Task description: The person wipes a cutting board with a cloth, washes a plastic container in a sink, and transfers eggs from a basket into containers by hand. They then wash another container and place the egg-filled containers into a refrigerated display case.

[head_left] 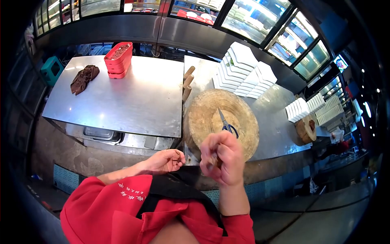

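My right hand (223, 158) is raised in front of the near edge of a round wooden chopping block (199, 122), its fingers curled into a fist. Whatever it grips, if anything, is hidden by the fingers. My left hand (165, 161) is lower, beside the gap between the two tables, fingers bent in and pressed together; I cannot make out anything in it. On the block lies a pair of scissors (224, 124) with dark blue handles, blades pointing away from me. Several wooden handles (187, 81) stick up just left of the block.
A steel table (142, 105) at left bears a stack of red trays (118, 61) with meat on top and a crumpled brown cloth (84, 79). White dishes (235, 71) are stacked behind the block. A smaller chopping block (304, 129) stands far right; glass-fronted cabinets (252, 20) line the back.
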`<state>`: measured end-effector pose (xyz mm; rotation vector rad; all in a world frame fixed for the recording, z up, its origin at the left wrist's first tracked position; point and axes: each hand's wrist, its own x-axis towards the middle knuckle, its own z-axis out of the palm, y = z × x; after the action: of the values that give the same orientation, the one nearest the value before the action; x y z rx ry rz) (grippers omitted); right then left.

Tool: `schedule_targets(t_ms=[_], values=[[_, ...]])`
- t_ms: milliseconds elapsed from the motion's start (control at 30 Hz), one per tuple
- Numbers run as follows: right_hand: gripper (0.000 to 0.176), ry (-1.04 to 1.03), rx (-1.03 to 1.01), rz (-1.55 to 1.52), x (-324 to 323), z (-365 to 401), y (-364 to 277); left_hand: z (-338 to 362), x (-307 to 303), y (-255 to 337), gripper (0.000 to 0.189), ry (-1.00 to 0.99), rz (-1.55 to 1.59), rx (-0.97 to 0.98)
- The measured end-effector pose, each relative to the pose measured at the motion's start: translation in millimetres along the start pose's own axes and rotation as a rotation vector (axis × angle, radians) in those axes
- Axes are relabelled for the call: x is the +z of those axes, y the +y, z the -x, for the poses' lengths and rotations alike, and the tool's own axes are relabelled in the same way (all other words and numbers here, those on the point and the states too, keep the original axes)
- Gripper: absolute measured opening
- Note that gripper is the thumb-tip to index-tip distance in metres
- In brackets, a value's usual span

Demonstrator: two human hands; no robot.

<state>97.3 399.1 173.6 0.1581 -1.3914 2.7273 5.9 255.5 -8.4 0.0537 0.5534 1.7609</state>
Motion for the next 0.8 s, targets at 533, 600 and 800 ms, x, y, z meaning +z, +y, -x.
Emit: schedule_targets(t_ms=[533, 600, 800], values=[[0.021, -0.707, -0.688, -0.102, 61, 17, -24, -2, 13, -2, 0.020, 0.003, -0.251, -0.133], [0.013, -0.777, -0.782, -0.086, 57, 14, -29, -5, 20, -4, 0.021, -0.002, -0.328, -0.181], [0.035, -0.237, -0.657, 0.368, 15, 46, -46, -22, 24, -20, 0.020, 0.040, -0.565, -0.203]])
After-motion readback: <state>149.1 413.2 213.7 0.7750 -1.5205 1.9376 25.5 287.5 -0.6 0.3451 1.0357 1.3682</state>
